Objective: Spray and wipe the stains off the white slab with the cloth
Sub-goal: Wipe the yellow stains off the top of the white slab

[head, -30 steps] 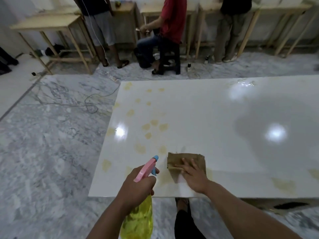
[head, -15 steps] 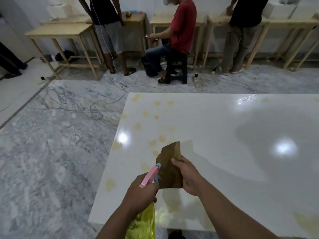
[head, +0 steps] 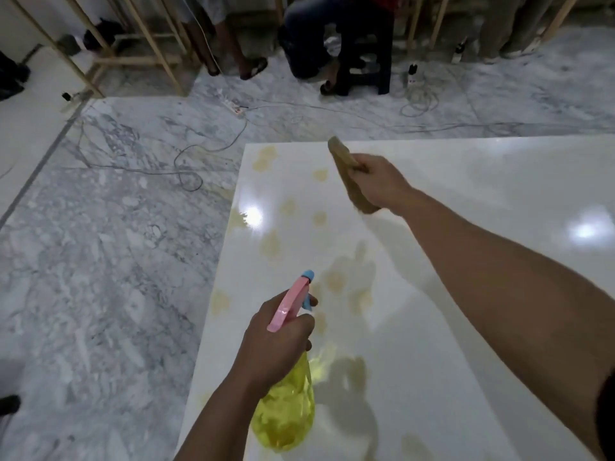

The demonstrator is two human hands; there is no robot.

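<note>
Gripping spray bottle (head: 285,407) in your left hand (head: 278,341), nozzle facing stains (head: 336,281) on white slab (head: 466,294); your right hand (head: 377,184) clutching brown cloth (head: 349,181), now lifting it off slab, clearing stains for spraying before wiping

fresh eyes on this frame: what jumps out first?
The yellow spray bottle with its pink trigger head, gripped by the left hand at bottom centre and aimed over the white slab. Next, the right hand stretched toward the slab's far edge, holding the brown cloth lifted off the surface. Between them, yellowish stains dot the slab's left side.
</note>
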